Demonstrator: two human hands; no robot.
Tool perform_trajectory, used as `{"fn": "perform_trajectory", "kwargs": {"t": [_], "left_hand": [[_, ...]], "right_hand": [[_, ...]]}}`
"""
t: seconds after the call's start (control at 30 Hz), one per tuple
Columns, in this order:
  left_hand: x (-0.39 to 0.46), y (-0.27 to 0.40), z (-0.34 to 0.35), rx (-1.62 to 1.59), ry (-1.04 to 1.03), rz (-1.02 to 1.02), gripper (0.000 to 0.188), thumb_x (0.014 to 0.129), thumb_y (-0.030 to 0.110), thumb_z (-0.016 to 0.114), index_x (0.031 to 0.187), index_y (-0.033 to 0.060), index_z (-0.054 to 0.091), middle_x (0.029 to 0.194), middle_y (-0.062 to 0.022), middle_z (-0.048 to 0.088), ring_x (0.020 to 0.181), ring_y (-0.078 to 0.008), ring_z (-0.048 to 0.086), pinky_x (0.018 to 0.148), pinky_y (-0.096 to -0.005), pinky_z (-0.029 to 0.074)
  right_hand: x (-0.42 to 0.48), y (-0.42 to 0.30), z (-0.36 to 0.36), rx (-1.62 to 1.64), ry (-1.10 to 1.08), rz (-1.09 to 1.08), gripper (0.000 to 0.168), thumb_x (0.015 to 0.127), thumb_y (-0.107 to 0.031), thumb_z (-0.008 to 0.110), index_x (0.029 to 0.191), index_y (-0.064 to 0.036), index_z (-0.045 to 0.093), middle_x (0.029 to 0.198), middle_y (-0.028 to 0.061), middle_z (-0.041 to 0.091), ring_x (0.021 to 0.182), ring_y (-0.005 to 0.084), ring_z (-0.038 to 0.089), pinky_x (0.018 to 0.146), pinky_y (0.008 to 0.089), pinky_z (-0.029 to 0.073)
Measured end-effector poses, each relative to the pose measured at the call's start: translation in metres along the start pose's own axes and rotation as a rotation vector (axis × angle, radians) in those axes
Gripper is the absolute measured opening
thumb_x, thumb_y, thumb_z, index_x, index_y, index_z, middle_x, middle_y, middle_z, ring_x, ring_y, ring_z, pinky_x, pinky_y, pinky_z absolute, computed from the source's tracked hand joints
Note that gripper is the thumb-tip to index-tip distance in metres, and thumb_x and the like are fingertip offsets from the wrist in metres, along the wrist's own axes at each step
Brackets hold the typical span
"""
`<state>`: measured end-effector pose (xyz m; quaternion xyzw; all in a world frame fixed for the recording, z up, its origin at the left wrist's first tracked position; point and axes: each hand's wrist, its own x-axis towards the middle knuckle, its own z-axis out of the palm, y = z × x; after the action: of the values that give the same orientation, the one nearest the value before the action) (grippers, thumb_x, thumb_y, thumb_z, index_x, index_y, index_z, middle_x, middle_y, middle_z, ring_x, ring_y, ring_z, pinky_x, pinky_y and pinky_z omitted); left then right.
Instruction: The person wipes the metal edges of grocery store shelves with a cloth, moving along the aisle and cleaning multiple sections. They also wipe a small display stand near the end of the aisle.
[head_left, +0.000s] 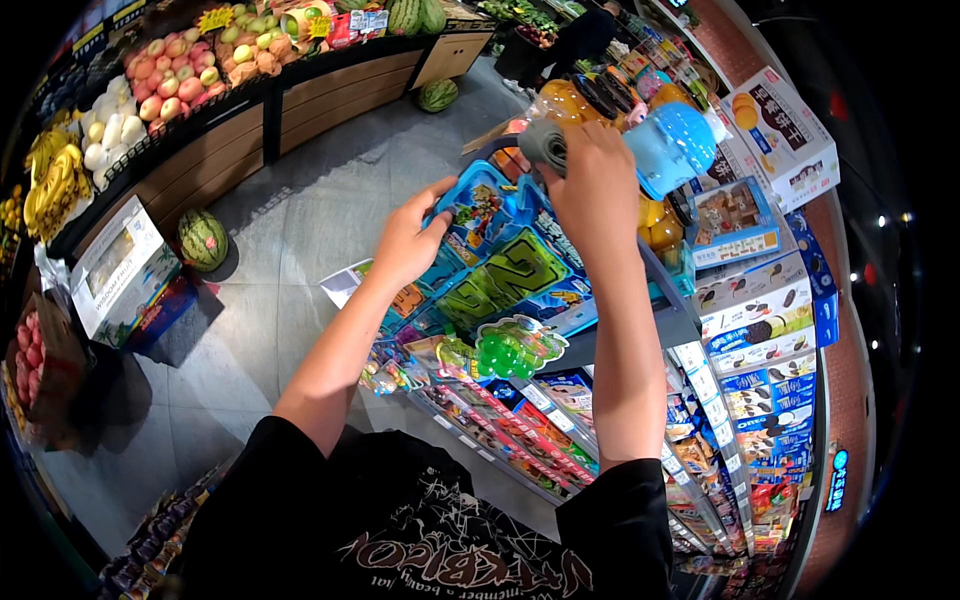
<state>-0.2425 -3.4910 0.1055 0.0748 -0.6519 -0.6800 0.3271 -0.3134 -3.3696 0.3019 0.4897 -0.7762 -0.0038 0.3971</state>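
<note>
My right hand (598, 180) grips a rolled grey cloth (543, 141) above the upper end of a blue toy package (480, 206). Against the package's left edge rests my left hand (412, 240), thumb on top and fingers along the side. Large green and yellow lettering covers the package's front. Below it is a green grape-bunch-shaped pack (519, 348), beside colourful small packets (394, 366). Just right of my right hand stands a jar with a blue domed top (673, 146). Jars of yellow-orange contents (570, 101) with black lids are behind the cloth.
Snack shelves (765, 375) rise close on the right, with a biscuit carton (784, 142) on top. Left are a fruit stand (180, 75), a white fruit box (124, 274) and a watermelon (202, 240) on the tiled floor. A person in dark clothing (585, 37) is farther back.
</note>
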Motion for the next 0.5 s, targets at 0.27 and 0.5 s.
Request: {"fn": "perform_trajectory", "kwargs": {"t": [0.27, 0.5], "left_hand": [[0.004, -0.016, 0.001, -0.005, -0.008, 0.081, 0.048, 0.089, 0.003, 0.059, 0.136, 0.0109, 0.056, 0.127, -0.0195, 0.062, 0.12, -0.0346, 0.057, 0.102, -0.0393, 0.043], [0.009, -0.029, -0.015, -0.015, -0.054, 0.136, 0.051, 0.09, -0.002, 0.055, 0.14, 0.0106, 0.053, 0.133, -0.0107, 0.061, 0.117, -0.0208, 0.059, 0.101, -0.0322, 0.044]], "right_hand": [[0.028, -0.031, 0.042, -0.166, -0.118, -0.268, 0.009, 0.07, -0.008, 0.067, 0.079, -0.009, 0.066, 0.086, 0.0058, 0.061, 0.093, 0.025, 0.057, 0.078, 0.0393, 0.043], [0.017, -0.006, 0.001, 0.168, -0.073, 0.009, 0.028, 0.07, -0.012, 0.079, 0.092, -0.002, 0.067, 0.092, 0.015, 0.063, 0.09, 0.0373, 0.06, 0.079, 0.0463, 0.047]]}}
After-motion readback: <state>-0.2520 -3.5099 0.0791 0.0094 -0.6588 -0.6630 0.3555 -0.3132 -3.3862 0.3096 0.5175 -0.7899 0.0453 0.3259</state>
